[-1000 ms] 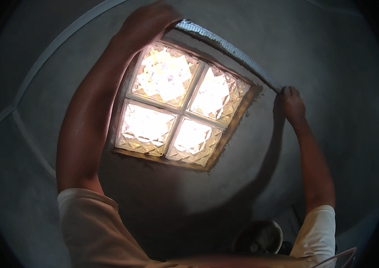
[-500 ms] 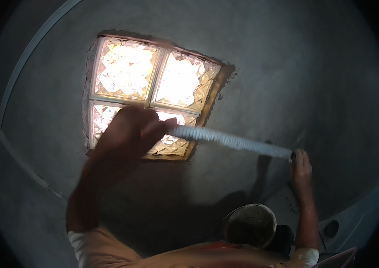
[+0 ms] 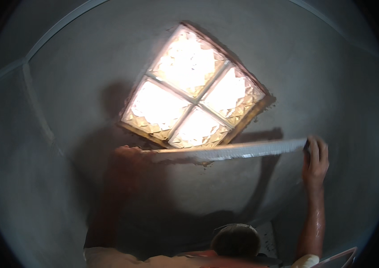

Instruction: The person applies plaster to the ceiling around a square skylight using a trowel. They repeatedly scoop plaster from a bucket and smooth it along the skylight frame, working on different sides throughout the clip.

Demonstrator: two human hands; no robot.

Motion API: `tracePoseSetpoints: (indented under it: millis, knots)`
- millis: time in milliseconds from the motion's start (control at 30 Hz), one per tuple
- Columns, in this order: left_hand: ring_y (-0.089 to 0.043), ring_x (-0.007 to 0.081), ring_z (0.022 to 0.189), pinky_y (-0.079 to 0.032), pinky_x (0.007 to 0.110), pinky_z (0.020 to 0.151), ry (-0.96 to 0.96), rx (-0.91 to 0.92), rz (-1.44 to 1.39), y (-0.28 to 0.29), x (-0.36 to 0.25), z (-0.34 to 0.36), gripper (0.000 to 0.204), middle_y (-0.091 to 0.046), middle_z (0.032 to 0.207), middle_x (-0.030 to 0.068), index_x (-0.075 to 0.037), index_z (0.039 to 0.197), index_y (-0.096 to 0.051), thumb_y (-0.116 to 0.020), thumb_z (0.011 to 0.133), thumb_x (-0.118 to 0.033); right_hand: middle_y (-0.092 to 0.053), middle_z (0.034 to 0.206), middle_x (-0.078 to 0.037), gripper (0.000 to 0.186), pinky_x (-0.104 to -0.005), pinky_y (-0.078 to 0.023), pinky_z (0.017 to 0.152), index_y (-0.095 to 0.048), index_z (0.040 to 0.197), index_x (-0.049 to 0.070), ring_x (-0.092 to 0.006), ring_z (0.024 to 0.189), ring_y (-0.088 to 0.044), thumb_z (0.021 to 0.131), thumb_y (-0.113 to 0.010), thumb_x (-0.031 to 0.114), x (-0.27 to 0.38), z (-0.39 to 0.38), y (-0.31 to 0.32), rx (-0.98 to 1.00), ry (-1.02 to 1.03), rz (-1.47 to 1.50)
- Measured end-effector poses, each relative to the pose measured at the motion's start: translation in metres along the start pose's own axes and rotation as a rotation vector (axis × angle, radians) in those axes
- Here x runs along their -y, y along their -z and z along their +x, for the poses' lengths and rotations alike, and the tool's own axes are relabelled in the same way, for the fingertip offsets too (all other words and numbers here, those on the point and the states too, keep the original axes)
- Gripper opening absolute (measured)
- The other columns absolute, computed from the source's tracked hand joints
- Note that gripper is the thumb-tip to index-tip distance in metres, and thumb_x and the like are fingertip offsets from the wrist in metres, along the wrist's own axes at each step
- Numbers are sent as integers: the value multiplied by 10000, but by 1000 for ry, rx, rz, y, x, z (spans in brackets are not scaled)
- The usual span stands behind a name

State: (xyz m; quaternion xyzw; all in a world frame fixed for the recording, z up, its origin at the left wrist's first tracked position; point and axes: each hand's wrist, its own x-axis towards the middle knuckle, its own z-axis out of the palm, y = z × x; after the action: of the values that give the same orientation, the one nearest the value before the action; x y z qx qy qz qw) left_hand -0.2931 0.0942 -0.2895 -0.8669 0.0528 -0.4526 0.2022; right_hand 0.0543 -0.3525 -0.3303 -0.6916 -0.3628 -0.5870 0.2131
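Observation:
A long, pale straightedge bar point(image 3: 243, 151) spans between my two hands, nearly level, just below the lowest corner of a glass block window point(image 3: 194, 102). My left hand point(image 3: 129, 164) grips its left end; shadow and blur soften the fingers. At the other end my right hand point(image 3: 316, 158) has its fingers wrapped over the tip. The bar lies close to the grey plastered wall point(image 3: 225, 181); whether it touches along its length I cannot tell. Behind the window's several patterned blocks, bright light shines.
A round bucket point(image 3: 236, 241) with a pale rim and dark inside stands below, in front of my body. Rough brown edging point(image 3: 243, 123) frames the window, with crumbs of mortar beside it. A light strip point(image 3: 62, 27) runs along the upper left.
The view has turned, so the window now looks tilted like a diamond. My left hand and its end of the bar have moved down from in front of the glass to below it.

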Motion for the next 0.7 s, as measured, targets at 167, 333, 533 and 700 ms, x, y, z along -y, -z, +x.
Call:
tracePoseSetpoints:
  millis: [167, 333, 533, 700]
  knots:
    - [-689, 378, 1137, -550, 520, 1001, 196, -157, 101, 34, 33, -52, 509, -720, 1250, 184, -76, 1480, -725, -714, 987, 52, -715, 1376, -176, 490, -494, -650, 934, -702, 1421, 56, -386, 1217, -732, 952, -827, -8, 43, 176, -50, -155, 287, 77]
    - [-679, 369, 1150, -541, 520, 990, 292, -223, 126, 25, 60, -82, 539, -703, 1314, 202, -80, 1519, -699, -699, 1002, 70, -727, 1390, -132, 382, -472, -640, 962, -707, 1418, 91, -348, 1217, -741, 1059, -761, 208, 96, 338, -81, -260, 529, 27]
    - [-679, 396, 1195, -546, 499, 1029, 353, -279, 188, 15, 83, -81, 540, -709, 1341, 204, -50, 1548, -670, -721, 1017, 31, -684, 1470, -139, 262, -428, -580, 1169, -728, 1357, 84, -330, 1419, -633, 1117, -678, 175, 174, 425, -77, 88, 427, 13]
    - [-682, 390, 1272, -527, 508, 1089, 437, -203, 188, 16, 96, -79, 512, -727, 1424, 186, -52, 1547, -672, -731, 1038, -37, -700, 1419, -129, 274, -438, -593, 1158, -731, 1372, 74, -312, 1335, -685, 1118, -663, 149, 186, 440, -98, 26, 478, 56]
